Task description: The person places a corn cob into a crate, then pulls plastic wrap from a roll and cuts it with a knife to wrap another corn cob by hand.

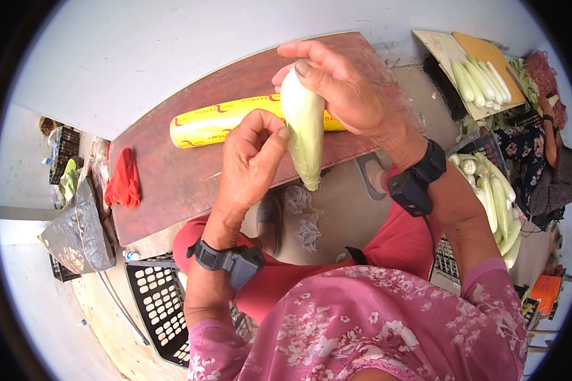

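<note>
A pale green, elongated vegetable (304, 127) hangs tilted over the table's front edge, its whitish end up and its greener tip down. My right hand (343, 89) is at its upper end, thumb on the near side and fingers spread behind and above. My left hand (253, 152) is at its left side, with thumb and index finger pinched together; anything between them is too small to make out. Behind both hands a yellow roll with red print (219, 120) lies across the dark red table (165, 184).
A red cloth (124, 180) lies at the table's left end. Below it stands a black crate (161, 305). On the right are a board with pale vegetables (480, 82), a crate of more vegetables (499, 197) and another person's arm (548, 130).
</note>
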Available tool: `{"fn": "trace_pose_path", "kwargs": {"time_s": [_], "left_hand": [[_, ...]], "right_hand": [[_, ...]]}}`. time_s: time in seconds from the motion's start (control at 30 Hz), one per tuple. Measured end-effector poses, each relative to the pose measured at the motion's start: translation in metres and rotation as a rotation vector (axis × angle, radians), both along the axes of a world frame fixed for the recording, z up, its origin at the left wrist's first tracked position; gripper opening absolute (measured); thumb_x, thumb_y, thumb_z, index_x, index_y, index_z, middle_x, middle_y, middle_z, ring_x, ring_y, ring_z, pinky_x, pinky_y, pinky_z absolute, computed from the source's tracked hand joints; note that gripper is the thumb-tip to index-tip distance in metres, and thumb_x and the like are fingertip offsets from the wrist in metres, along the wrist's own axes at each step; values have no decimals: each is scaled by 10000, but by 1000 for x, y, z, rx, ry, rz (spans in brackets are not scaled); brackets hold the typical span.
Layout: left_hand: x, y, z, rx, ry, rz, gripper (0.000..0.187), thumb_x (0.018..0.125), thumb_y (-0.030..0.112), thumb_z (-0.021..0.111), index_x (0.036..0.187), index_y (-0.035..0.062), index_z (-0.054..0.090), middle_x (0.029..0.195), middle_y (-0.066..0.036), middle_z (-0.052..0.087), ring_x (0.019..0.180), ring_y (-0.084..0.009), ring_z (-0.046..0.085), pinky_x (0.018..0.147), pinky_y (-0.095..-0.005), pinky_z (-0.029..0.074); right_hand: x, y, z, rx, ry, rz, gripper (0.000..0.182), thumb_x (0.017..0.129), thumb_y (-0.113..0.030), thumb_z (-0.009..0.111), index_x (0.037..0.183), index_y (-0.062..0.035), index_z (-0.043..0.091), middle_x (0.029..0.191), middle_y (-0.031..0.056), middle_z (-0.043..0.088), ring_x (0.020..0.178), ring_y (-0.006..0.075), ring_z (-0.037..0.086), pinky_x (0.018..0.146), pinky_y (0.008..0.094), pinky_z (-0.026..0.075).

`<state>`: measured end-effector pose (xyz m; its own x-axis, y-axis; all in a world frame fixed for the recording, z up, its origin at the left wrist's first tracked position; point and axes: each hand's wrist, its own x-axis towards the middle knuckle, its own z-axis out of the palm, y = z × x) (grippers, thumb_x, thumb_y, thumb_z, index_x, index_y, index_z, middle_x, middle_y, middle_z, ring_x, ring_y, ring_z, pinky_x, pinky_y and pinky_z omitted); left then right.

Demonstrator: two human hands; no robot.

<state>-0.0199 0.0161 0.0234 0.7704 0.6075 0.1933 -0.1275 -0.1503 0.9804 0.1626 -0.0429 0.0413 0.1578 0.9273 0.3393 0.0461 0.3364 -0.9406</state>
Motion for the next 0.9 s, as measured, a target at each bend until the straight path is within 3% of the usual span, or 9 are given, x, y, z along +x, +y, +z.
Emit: {"fn": "trace_pose_path", "kwargs": {"time_s": [0.23, 0.33, 0.9], "left_hand": [[7, -7, 4, -74, -65, 89, 174, 874, 93, 671, 858, 53, 502, 745, 41, 509, 669, -32, 449, 587, -186, 392], [7, -4, -3, 42, -28, 75, 186, 865, 94, 691, 849, 49, 511, 736, 42, 508, 656, -29, 446, 576, -183, 390], [3, -4, 2, 114, 13, 164, 142, 923, 89, 593, 829, 33, 503, 704, 56, 484, 628, -22, 412, 538, -190, 354]], "right_hand": [[1, 1, -2, -2, 11, 20, 439, 982, -298, 495, 1297, 3, 442, 1037, 114, 622, 967, 154, 589, 849, 280, 478], [-1, 0, 0, -18, 15, 26, 443, 979, -300, 502, 1298, 2, 443, 1039, 116, 622, 976, 157, 589, 859, 281, 475], [-3, -1, 2, 2, -71, -54, 405, 974, -274, 507, 1268, 2, 469, 998, 102, 628, 941, 146, 595, 822, 282, 485]]}}
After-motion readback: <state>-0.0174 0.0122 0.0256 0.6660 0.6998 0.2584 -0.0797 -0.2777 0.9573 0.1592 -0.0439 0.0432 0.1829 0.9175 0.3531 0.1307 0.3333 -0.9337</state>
